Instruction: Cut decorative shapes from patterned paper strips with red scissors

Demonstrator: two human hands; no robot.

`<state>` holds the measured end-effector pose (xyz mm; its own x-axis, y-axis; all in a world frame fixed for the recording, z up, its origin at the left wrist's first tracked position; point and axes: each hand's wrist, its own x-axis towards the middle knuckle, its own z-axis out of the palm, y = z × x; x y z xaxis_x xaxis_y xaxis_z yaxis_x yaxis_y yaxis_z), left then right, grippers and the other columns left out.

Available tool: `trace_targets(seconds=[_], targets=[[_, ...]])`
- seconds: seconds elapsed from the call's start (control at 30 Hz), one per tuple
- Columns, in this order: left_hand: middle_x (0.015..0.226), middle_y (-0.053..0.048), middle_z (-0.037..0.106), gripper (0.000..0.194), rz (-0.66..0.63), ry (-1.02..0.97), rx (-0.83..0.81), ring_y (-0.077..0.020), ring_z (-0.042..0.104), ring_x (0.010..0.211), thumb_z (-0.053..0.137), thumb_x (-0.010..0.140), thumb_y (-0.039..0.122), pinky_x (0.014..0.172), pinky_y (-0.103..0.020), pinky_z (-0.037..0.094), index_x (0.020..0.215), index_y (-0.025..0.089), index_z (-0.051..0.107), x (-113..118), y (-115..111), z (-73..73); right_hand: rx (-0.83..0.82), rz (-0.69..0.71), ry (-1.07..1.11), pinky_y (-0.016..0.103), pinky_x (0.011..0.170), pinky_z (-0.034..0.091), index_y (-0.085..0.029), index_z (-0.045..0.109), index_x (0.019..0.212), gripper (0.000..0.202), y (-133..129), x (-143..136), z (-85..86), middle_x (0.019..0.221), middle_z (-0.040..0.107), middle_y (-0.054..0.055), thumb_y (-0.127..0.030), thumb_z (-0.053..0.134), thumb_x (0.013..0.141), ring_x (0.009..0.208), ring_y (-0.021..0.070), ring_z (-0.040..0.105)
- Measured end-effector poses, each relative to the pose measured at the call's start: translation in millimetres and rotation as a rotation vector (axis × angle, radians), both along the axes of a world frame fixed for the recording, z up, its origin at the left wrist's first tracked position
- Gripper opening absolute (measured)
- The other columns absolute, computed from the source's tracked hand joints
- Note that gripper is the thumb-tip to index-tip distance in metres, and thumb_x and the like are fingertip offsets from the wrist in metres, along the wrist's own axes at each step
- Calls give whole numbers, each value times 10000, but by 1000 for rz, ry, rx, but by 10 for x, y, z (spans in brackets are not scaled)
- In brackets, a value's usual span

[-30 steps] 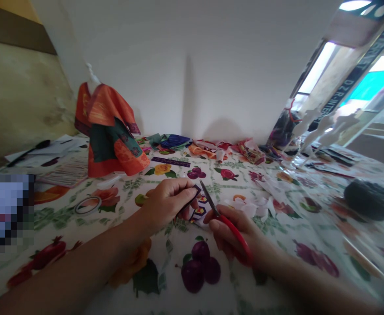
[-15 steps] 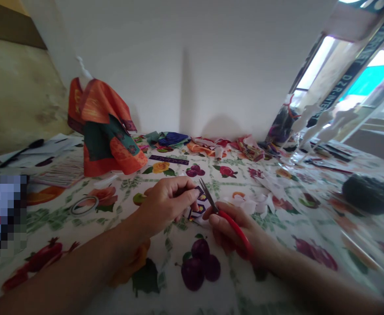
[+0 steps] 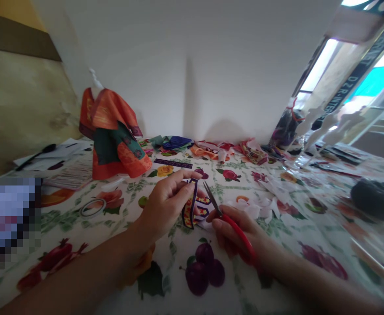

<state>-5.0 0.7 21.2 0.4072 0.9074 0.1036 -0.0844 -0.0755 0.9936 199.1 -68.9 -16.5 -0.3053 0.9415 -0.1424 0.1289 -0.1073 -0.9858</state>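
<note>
Near the middle of the table, my left hand [image 3: 168, 203] pinches a narrow patterned fabric strip [image 3: 189, 208], dark-edged with yellow and red, which hangs down from the fingers. Another patterned piece [image 3: 203, 210] with purple and yellow lies just right of the strip, partly hidden behind it. My right hand [image 3: 233, 232] holds red-handled scissors [image 3: 236, 229], fingers around the handles. The blades point up and away, just right of the strip, and do not touch it.
A small mannequin in an orange and green dress [image 3: 113, 135] stands at the back left. Fabric scraps [image 3: 211, 148] line the wall. A ring [image 3: 93, 207] and papers [image 3: 68, 175] lie left; a black bundle [image 3: 372, 199] and white mannequins [image 3: 323, 122] are at right.
The strip in my left hand now shows at greater length, hanging below the fingers. The whole view has shifted slightly, and the scissors remain in my right hand.
</note>
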Motion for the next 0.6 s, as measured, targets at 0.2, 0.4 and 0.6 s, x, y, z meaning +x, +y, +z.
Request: trace_targets(seconds=[0.2,0.4,0.6], targets=[[897,-50,779,347,53,-95,-30,-145,724,599,682,940,349,574,-257,623,1219,156,610,21,-28,-16,9,-15,-11,201,445,380,-181,636,1000,484,0,-5,-57,640,582,-32,-663,673,991,512,126,549],[878,-46,776,213,18,-118,-36,-136,718,627,657,955,295,587,-244,615,1112,163,599,46,-42,6,35,1,3,187,445,381,-181,641,1005,455,0,4,-71,644,590,-28,-634,673,1014,511,118,550],[843,-13,758,153,-36,-55,-72,-114,696,568,621,986,260,543,-217,565,1096,166,573,31,-10,1,55,-5,44,182,479,421,-186,653,1055,376,-17,35,-68,666,606,-30,-559,686,1035,528,113,559]])
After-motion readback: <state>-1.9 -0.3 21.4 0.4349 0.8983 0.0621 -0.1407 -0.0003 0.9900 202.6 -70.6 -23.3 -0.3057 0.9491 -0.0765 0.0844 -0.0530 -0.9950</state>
